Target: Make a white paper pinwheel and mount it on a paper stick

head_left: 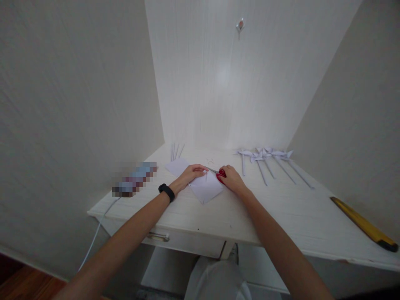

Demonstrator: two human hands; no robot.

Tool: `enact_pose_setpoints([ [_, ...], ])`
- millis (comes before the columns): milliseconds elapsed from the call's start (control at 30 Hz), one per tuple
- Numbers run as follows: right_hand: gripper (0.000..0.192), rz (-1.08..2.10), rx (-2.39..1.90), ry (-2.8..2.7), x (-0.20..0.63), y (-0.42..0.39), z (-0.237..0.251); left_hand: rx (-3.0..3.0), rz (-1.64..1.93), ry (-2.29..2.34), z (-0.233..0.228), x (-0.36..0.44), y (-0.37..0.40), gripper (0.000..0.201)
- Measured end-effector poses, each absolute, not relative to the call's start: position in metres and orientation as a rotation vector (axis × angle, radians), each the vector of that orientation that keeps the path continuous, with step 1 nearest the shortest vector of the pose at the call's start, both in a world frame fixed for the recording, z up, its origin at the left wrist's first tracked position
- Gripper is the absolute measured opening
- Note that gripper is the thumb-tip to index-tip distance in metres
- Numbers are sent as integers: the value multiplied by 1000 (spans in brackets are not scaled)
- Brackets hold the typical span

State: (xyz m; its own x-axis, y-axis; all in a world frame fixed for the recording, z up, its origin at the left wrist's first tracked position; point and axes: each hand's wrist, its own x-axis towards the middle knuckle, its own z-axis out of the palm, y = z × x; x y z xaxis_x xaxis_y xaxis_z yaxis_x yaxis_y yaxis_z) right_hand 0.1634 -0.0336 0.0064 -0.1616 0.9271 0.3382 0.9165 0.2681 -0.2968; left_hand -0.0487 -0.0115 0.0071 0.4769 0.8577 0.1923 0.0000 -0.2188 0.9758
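My right hand [231, 180] is closed round the red handles of a pair of scissors [221, 175], whose blades point left along the far corner of a white square sheet of paper [204, 192]. That corner is pinched by the fingers of my left hand [191, 174], close to the blade tips. Short slits show at some of the sheet's corners. A second white sheet [177, 166] lies flat just behind my left hand. Small paper scraps [210, 161] are scattered on the table beyond the scissors. A black band [166, 192] is round my left wrist.
Several white paper pinwheels [264, 154] on paper sticks lie at the back right of the white table [184, 214]. Several thin sticks [175, 152] rest at the back left. A blurred-out device [134, 180] with a cable is at left; a long yellow-and-black tool [364, 223] lies at right.
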Motion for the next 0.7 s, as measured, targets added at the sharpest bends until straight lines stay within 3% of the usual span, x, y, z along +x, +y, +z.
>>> enact_pose_setpoints([
  [700, 20, 29, -1671, -2105, 163, -33, 8, 1589, 978, 810, 11, -48, -14, 29],
])
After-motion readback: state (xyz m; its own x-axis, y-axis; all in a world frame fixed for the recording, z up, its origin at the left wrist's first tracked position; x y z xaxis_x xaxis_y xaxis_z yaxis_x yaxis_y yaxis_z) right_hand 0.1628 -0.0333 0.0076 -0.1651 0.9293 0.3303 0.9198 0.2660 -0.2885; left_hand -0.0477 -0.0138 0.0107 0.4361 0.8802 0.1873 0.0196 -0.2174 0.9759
